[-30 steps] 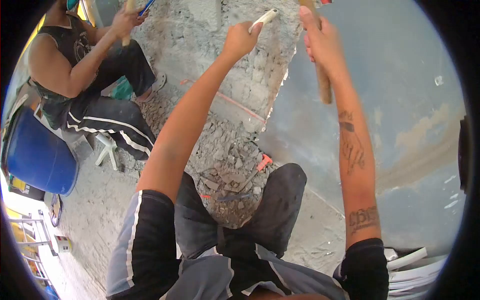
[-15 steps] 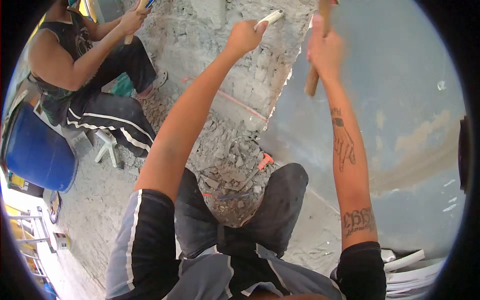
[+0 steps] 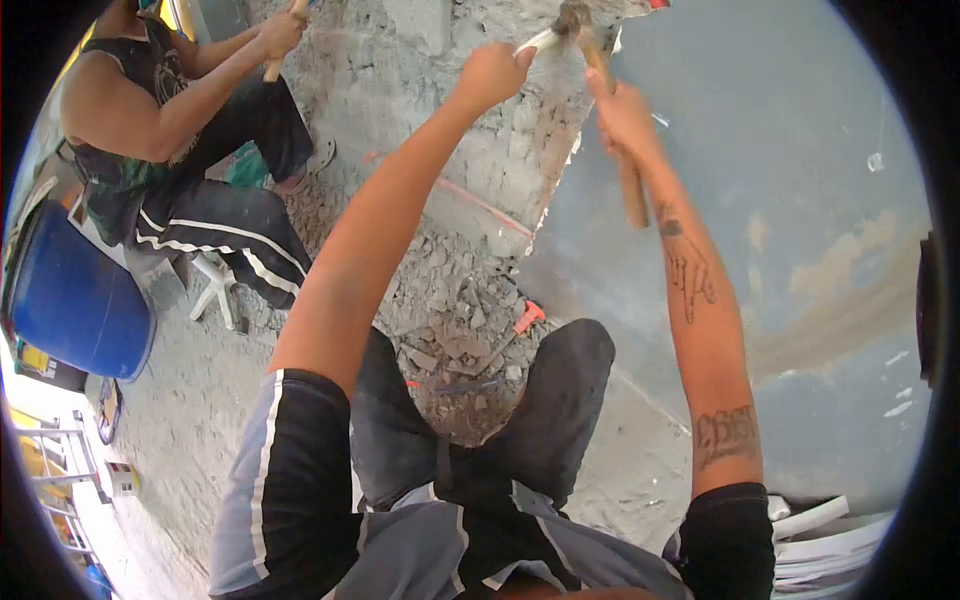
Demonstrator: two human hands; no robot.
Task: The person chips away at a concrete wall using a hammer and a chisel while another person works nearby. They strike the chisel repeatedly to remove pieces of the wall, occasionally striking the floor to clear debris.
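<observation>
My left hand (image 3: 492, 76) is wrapped round a pale chisel handle (image 3: 541, 41), held against the rough, chipped wall (image 3: 470, 125). In my right hand (image 3: 622, 115) is a wooden-handled hammer (image 3: 634, 195); its dark head (image 3: 572, 18) is at the end of the chisel. Whether head and chisel touch is hard to tell. The chisel's tip cannot be made out. To the right of the broken edge, the wall has a smooth grey painted surface (image 3: 790, 150).
Rubble (image 3: 460, 320) lies below the wall, with an orange-handled tool (image 3: 528, 316) on it. A co-worker (image 3: 130, 110) sits at the left holding a wooden-handled tool (image 3: 273, 68). A blue barrel (image 3: 80, 295) and a small white stool (image 3: 213, 290) stand near them.
My right hand and the hammer have swung left and the head has come down to the chisel. My left hand has barely moved. The co-worker's hands have shifted slightly.
</observation>
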